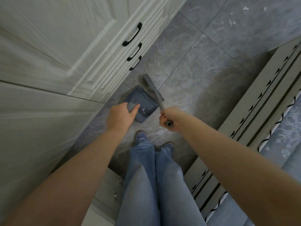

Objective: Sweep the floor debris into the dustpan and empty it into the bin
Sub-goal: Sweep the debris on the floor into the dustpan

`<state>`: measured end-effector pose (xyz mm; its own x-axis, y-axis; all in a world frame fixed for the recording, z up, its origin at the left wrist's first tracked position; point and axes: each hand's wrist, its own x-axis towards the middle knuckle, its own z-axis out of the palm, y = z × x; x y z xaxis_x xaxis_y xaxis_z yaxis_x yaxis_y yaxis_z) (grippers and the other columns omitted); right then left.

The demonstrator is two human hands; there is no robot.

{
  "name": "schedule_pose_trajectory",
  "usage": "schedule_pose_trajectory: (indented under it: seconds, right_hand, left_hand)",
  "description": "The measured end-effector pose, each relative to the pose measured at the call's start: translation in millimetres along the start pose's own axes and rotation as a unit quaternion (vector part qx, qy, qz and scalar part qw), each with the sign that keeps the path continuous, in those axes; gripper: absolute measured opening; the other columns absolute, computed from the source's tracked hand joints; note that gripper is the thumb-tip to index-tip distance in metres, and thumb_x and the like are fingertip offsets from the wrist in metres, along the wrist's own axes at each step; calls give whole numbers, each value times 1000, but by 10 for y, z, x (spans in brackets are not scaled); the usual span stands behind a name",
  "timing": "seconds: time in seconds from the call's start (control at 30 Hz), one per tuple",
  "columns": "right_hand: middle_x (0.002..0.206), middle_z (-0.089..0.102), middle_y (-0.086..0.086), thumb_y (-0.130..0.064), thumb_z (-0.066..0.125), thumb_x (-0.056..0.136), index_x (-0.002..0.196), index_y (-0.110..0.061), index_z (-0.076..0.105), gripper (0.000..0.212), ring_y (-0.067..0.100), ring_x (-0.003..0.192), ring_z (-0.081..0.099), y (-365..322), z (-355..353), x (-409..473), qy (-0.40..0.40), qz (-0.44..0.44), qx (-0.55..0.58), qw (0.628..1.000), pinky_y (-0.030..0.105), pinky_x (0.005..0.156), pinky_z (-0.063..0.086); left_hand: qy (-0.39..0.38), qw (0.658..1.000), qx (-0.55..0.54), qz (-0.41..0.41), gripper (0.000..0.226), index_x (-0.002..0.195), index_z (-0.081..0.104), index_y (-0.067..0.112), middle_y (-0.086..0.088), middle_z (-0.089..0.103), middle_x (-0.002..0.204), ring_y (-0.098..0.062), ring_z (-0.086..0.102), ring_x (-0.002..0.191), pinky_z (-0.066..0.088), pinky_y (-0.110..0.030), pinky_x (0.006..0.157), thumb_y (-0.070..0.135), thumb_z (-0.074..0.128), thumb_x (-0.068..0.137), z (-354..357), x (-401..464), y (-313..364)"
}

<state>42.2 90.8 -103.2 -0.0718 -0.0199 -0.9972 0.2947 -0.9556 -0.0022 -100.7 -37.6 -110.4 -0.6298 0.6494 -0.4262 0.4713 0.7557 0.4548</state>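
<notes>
My left hand [121,114] grips the handle of a blue-grey dustpan [143,103], held low over the grey tile floor beside the white cabinet. A few white scraps lie inside the pan. My right hand [169,119] grips the handle of a grey hand brush [153,88], whose bristled head points away from me just right of the pan. White paper debris [231,22] is scattered on the floor far ahead, at the upper right. No bin is in view.
White cabinet doors and drawers with black handles [132,35] line the left. A pale bed frame [267,95] with patterned bedding runs along the right. My jeans-clad legs and shoes [141,137] stand on the tile strip between them.
</notes>
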Motion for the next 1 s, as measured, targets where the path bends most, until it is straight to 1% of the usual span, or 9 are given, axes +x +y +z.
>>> schedule_pose_trajectory:
  seconds: [0.17, 0.27, 0.33, 0.47, 0.57, 0.67, 0.77, 0.9, 1.0]
  right_hand:
    - [64, 38, 4, 2, 36, 98, 82, -6, 43, 19, 6, 47, 30, 608, 33, -311, -26, 9, -4, 1000, 12, 31, 25]
    - [67, 41, 6, 3, 34, 98, 90, -4, 47, 17, 8, 49, 31, 848, -16, -535, -20, -33, -10, 999, 13, 32, 25]
    - [67, 41, 6, 2, 32, 99, 97, -6, 48, 18, 8, 48, 31, 882, -84, -681, -19, -62, -5, 998, 13, 33, 24]
    - [69, 41, 5, 0, 35, 100, 112, -8, 47, 19, 5, 42, 34, 597, -304, -825, -22, -96, 28, 995, 12, 31, 25]
    - [69, 41, 4, -4, 36, 101, 98, -7, 46, 10, 4, 40, 34, 242, -451, -783, -19, -93, 44, 995, 11, 30, 26]
    - [63, 41, 1, -8, 39, 100, 84, -9, 43, 17, 4, 34, 34, -122, -563, -600, 5, -76, 26, 997, 13, 28, 27]
    - [60, 39, 0, -9, 41, 100, 80, -10, 42, 20, 5, 31, 33, -397, -597, -357, 51, -65, -20, 996, 14, 27, 26]
    - [68, 35, 1, -3, 39, 98, 89, -6, 46, 11, 6, 44, 30, -443, -474, -65, 97, -82, -80, 989, 13, 31, 24]
    - [68, 37, 3, -3, 40, 97, 96, -3, 49, 9, 7, 51, 32, -131, -276, 31, 90, -53, -101, 989, 13, 33, 27]
  left_hand:
    - [-22, 1000, 20, -11, 50, 74, 59, 10, -11, 63, 75, -27, 59, 68, 41, -30, 54, 58, 55, 90, -72, 54, -9]
    - [-46, 999, 18, -17, 50, 78, 61, 11, -13, 66, 80, -31, 62, 75, 49, -34, 60, 59, 55, 89, -97, 25, -10]
    - [-49, 998, 18, -18, 48, 77, 60, 13, -11, 64, 78, -31, 62, 75, 46, -32, 59, 60, 55, 89, -133, -6, -30]
    - [-60, 996, 64, -7, 52, 71, 54, 13, -2, 52, 66, -23, 51, 64, 37, -29, 52, 63, 54, 88, -287, -47, -155]
    - [-56, 995, 83, 9, 56, 69, 56, 10, 0, 48, 60, -22, 49, 61, 36, -29, 52, 63, 55, 87, -394, -29, -295]
    - [-56, 993, 102, 8, 59, 77, 62, 7, -5, 55, 66, -23, 51, 63, 43, -32, 58, 66, 55, 85, -441, -11, -412]
    - [-66, 994, 83, 6, 57, 73, 60, 7, -4, 55, 64, -24, 53, 63, 41, -30, 57, 63, 57, 86, -435, -43, -468]
    - [-64, 996, 65, 13, 52, 69, 58, 8, 1, 48, 57, -20, 50, 58, 35, -28, 55, 57, 60, 88, -397, -75, -460]
    - [-65, 996, 58, 15, 52, 71, 60, 8, -6, 57, 63, -24, 56, 62, 38, -28, 55, 57, 60, 87, -357, -83, -446]
